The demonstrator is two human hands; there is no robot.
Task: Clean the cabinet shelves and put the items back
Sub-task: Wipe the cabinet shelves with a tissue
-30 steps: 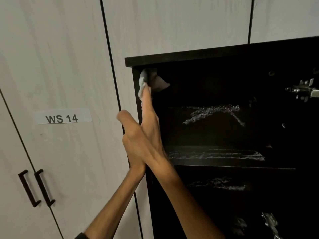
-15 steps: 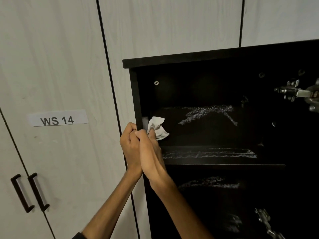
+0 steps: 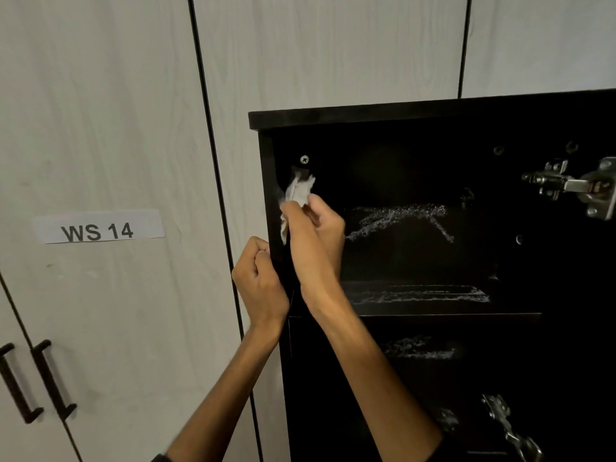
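Note:
The black cabinet (image 3: pixel 366 116) stands open, its inside dark. My right hand (image 3: pixel 315 238) grips a crumpled white cloth (image 3: pixel 298 191) against the inner face of the left side wall, just below a screw (image 3: pixel 304 159). My left hand (image 3: pixel 258 278) curls round the front edge of that same side wall from outside. The upper shelf (image 3: pixel 416 306) shows pale wet streaks, and more streaks mark the back panel (image 3: pixel 400 218) and the lower shelf (image 3: pixel 420 351). No items stand on the shelves that I can see.
Metal door hinges sit at the cabinet's right side, one high (image 3: pixel 573 186) and one low (image 3: pixel 506 425). Pale wooden cupboard doors fill the wall behind, with a "WS 14" label (image 3: pixel 98 228) and two black handles (image 3: pixel 53 381) at lower left.
My right hand wiped the cloth down the left inner wall from the top corner, then came back up to just below the screw. My left hand stays on the wall's edge.

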